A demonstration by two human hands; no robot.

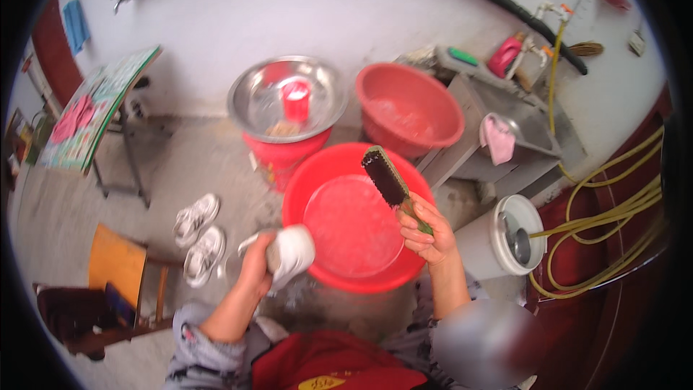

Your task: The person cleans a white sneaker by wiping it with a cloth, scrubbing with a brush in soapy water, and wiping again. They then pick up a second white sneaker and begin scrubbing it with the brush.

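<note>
My left hand [255, 266] grips a white shoe [295, 253] by its opening, at the left rim of a red plastic basin [357, 279]. In my right hand [433, 234] is a scrubbing brush [385, 176] with dark bristles and a greenish handle; I hold it by the handle, raised over the basin's right side. The bristles face left and carry a little foam. Cloudy, sudsy water [352, 227] lies in the basin. On the floor to the left stand a pair of white sneakers [199, 241], apart from my hand.
Behind the basin, a steel bowl [238, 100] with a red cup [296, 102] sits on a red bucket [287, 157]. A second red basin [409, 73] stands beside a sink [514, 119]. At right are a white bucket [482, 238] and a yellow hose [590, 222]; at left, a wooden chair [116, 262].
</note>
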